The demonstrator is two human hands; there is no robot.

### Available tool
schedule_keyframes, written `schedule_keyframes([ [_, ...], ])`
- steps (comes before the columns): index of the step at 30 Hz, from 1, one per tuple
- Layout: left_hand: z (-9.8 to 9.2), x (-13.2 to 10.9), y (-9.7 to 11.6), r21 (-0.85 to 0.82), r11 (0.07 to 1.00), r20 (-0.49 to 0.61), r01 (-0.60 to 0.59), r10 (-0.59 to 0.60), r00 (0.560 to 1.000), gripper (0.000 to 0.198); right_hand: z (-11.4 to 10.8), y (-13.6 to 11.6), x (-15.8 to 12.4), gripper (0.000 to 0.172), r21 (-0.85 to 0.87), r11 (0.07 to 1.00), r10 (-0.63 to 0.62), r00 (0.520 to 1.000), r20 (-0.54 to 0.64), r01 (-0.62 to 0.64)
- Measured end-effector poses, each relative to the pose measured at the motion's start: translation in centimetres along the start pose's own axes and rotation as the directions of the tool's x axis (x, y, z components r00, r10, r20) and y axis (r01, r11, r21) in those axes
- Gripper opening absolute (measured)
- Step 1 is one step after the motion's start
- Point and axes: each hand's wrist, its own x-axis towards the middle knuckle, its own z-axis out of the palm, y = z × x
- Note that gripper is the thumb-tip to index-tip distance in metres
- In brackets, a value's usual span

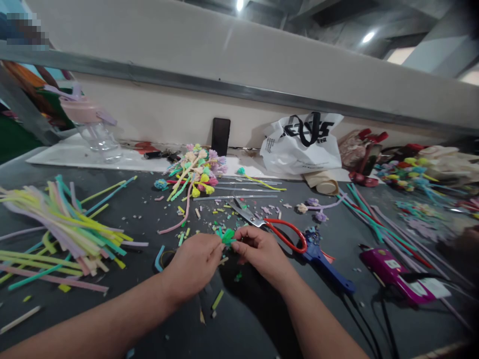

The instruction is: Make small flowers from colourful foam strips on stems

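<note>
A small green fuzzy flower-like piece (226,235), seemingly of pipe cleaner, sits between my two hands near the table's middle. My left hand (198,257) pinches its base from the left. From the right, the thumb and fingers of my right hand (260,252) close on its other side; the exact contact is partly hidden. Scissors with red handles (286,234) lie half open just beyond my right hand. A blue glue gun (331,271) rests to the right of them. Small cut bits (217,214) are scattered around my hands.
Pastel pipe cleaners (63,219) are heaped at left. Fuzzy flowers (196,172) form a pile at the back, near a phone (221,135). A water bottle (95,129) and a white bag (303,144) stand along the wall. A magenta device (391,274) with cords lies at right.
</note>
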Motion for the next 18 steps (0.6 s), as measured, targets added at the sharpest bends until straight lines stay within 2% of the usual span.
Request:
schedule_keyframes([
  [6, -0.03, -0.03, 0.13, -0.025, 1.0, 0.031, -0.008, 0.008, 0.999, 0.027, -0.12, 0.11, -0.09, 0.01, 0.018, 0.998, -0.057, 0.998, 0.019, 0.057],
  [13, -0.03, -0.18, 0.2, -0.082, 0.996, 0.009, -0.022, 0.023, 1.0, 0.028, 0.32, -0.02, -0.19, 0.008, -0.08, 0.99, -0.118, 0.991, -0.063, 0.112],
  [18, -0.3, -0.15, 0.37, -0.181, 0.983, 0.012, 0.009, -0.007, 1.0, 0.028, 0.2, 0.19, -0.24, 0.008, -0.046, 0.996, -0.073, 0.996, -0.051, 0.071],
])
